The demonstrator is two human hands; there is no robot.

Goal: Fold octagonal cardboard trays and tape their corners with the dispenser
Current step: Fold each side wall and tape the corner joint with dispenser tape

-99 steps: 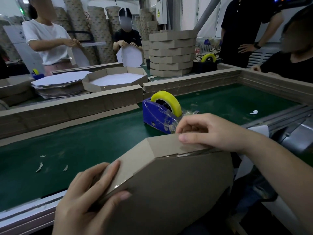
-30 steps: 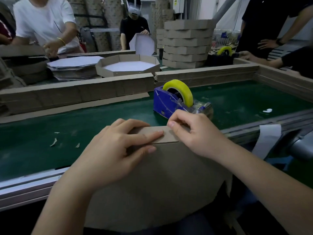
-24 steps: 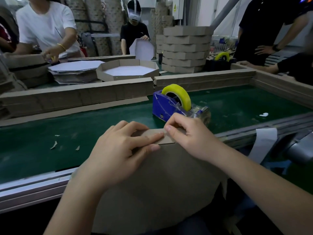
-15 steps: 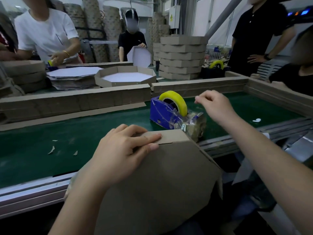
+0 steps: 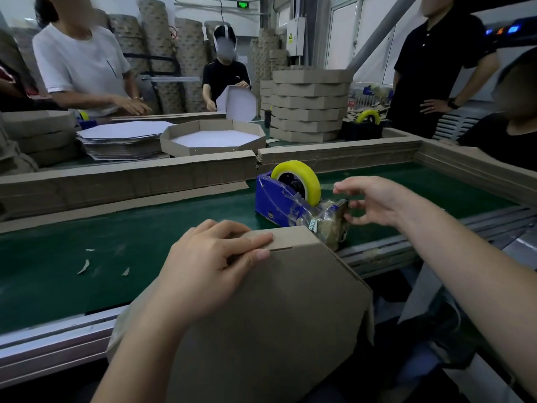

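I hold a brown octagonal cardboard tray [image 5: 276, 315] upright on its edge against the near rail, its back face toward me. My left hand [image 5: 209, 263] grips its top folded wall, fingers over the flap and thumb on the face. A blue tape dispenser [image 5: 276, 202] with a yellow tape roll [image 5: 308, 175] stands on the green belt [image 5: 145, 228] just behind the tray's top corner. My right hand [image 5: 374, 199] hovers at the dispenser's cutter end with its fingers spread around it. No tape is visible between them.
A low cardboard wall [image 5: 130, 181] runs along the belt's far side and right end. Beyond it lie a finished tray [image 5: 212, 138], flat blanks [image 5: 122, 138], a tall stack of trays [image 5: 309, 106] and a second dispenser [image 5: 366, 123]. Several people stand around.
My right hand left the tray's top corner and moved right and forward to the dispenser's cutter end. My left hand kept its grip on the tray's top wall.
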